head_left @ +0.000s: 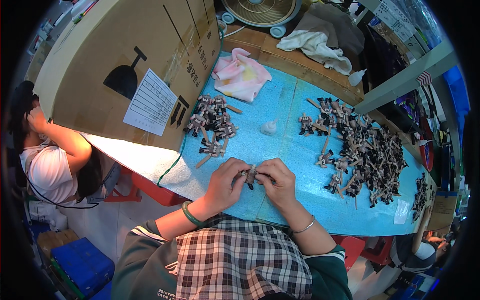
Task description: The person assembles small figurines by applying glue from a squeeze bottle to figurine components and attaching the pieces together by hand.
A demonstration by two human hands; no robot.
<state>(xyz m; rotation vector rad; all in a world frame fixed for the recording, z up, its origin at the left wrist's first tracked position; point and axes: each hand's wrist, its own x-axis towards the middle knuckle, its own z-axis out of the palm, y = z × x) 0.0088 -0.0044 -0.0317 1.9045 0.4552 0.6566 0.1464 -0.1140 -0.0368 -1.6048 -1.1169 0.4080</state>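
Between my two hands, over the near edge of the blue tabletop (235, 172), is a small toy figure (251, 176) in beige-brown with dark feet. My left hand (226, 183) pinches it from the left, my right hand (278, 182) from the right. The fingertips partly cover it. A small group of similar figures (212, 122) with flat brown pieces lies beyond my left hand. Many more figures (357, 145) are heaped on the right side. A small white squeeze bottle (269, 127) lies on the table beyond my hands.
A large cardboard box (115, 65) stands at the left. Farther back are a pink cloth (241, 75), a fan (261, 10), white and grey cloths (317, 42) and another white bottle (356, 77). A person (55, 150) sits at the left beyond the box.
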